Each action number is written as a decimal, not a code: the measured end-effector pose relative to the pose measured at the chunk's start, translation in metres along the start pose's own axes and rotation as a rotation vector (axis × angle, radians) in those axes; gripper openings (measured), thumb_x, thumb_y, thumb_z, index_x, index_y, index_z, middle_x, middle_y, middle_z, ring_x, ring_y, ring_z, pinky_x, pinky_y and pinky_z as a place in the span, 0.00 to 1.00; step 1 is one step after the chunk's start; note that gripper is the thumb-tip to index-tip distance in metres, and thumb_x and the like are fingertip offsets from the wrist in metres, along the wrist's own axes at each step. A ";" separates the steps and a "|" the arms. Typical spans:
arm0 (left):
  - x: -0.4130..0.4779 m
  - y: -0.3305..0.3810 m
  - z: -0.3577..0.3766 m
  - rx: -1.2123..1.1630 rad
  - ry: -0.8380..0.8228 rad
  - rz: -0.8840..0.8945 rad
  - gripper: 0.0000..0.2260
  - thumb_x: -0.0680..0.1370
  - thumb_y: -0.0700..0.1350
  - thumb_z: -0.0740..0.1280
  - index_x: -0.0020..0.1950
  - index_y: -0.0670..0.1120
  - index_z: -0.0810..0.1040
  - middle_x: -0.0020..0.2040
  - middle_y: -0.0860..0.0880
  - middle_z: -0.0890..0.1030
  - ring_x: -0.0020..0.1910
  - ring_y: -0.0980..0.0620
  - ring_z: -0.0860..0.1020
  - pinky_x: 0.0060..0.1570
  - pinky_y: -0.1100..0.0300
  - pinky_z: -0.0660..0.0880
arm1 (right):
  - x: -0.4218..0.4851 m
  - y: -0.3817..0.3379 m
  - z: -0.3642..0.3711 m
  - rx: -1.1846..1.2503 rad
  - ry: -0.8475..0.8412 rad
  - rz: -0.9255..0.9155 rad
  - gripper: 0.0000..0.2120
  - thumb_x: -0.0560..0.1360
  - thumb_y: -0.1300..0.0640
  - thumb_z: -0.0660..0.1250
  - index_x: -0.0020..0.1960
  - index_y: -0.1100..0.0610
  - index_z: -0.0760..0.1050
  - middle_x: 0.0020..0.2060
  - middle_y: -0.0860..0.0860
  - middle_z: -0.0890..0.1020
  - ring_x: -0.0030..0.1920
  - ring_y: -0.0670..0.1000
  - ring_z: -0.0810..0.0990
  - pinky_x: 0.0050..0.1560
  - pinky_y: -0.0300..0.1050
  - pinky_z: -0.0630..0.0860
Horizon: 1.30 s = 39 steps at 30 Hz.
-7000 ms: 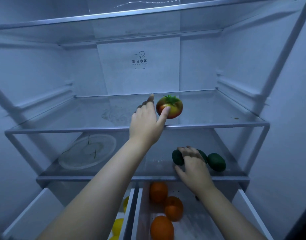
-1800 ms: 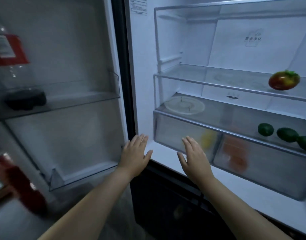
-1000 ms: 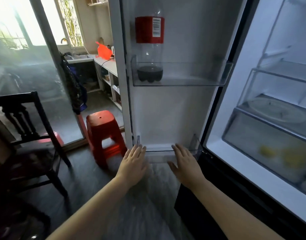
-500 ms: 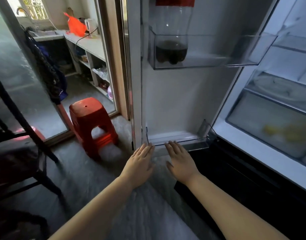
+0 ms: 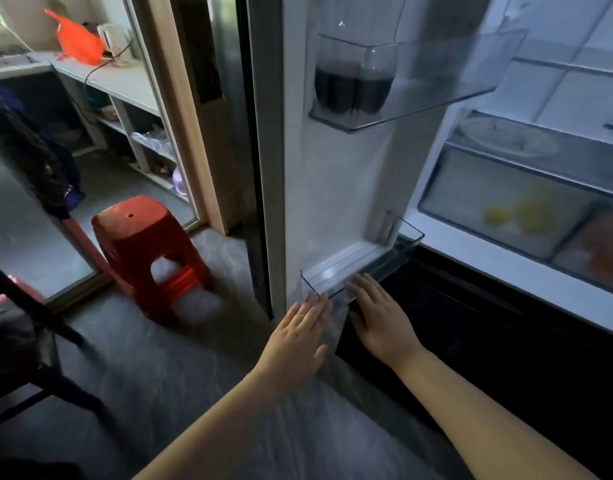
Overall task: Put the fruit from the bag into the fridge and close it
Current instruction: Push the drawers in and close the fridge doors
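Fingers [image 5: 317,304] of my left hand [image 5: 298,336] and right hand [image 5: 381,317] lie straight, holding nothing, with their tips at the front of the lower door bin [image 5: 363,268] on the open fridge door [image 5: 336,188]. Left of that bin stands 1 red stool [image 5: 149,251]. Above it, 1 bottle [image 5: 353,81] of dark drink sits in the upper door bin [image 5: 436,98]. Right of and beyond the lower bin, well apart from my fingers, blurred yellow fruit [image 5: 519,213] and orange fruit [image 5: 606,251] lie in 2 shut drawers [image 5: 471,188].
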<state>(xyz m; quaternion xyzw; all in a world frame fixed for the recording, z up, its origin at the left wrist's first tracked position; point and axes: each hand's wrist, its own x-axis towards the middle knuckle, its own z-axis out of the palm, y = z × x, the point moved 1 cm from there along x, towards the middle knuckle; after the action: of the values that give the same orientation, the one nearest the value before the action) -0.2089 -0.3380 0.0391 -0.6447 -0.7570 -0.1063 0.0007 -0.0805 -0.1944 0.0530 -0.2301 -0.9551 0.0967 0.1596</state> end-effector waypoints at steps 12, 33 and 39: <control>0.008 0.083 0.021 0.058 0.024 0.228 0.35 0.72 0.52 0.67 0.74 0.39 0.61 0.76 0.43 0.59 0.75 0.46 0.54 0.71 0.49 0.50 | -0.058 0.040 -0.028 -0.042 0.066 0.235 0.24 0.77 0.52 0.64 0.70 0.59 0.67 0.73 0.51 0.65 0.73 0.50 0.61 0.70 0.45 0.65; 0.006 0.077 -0.054 -0.030 0.564 0.037 0.28 0.76 0.49 0.61 0.75 0.46 0.57 0.75 0.41 0.53 0.76 0.41 0.50 0.71 0.41 0.55 | -0.089 -0.035 -0.081 0.025 0.598 -0.062 0.29 0.75 0.62 0.68 0.72 0.60 0.60 0.73 0.58 0.58 0.75 0.58 0.57 0.73 0.51 0.57; 0.007 0.091 -0.050 -0.063 0.504 0.065 0.27 0.77 0.50 0.59 0.74 0.46 0.58 0.76 0.42 0.52 0.76 0.42 0.48 0.71 0.45 0.56 | -0.090 -0.022 -0.076 -0.098 0.525 -0.053 0.30 0.76 0.62 0.66 0.74 0.62 0.57 0.75 0.56 0.55 0.75 0.60 0.56 0.70 0.59 0.63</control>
<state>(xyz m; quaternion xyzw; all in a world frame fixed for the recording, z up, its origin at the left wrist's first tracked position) -0.1276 -0.3258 0.1036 -0.6216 -0.7080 -0.2873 0.1727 0.0131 -0.2479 0.1061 -0.2295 -0.8904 -0.0170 0.3928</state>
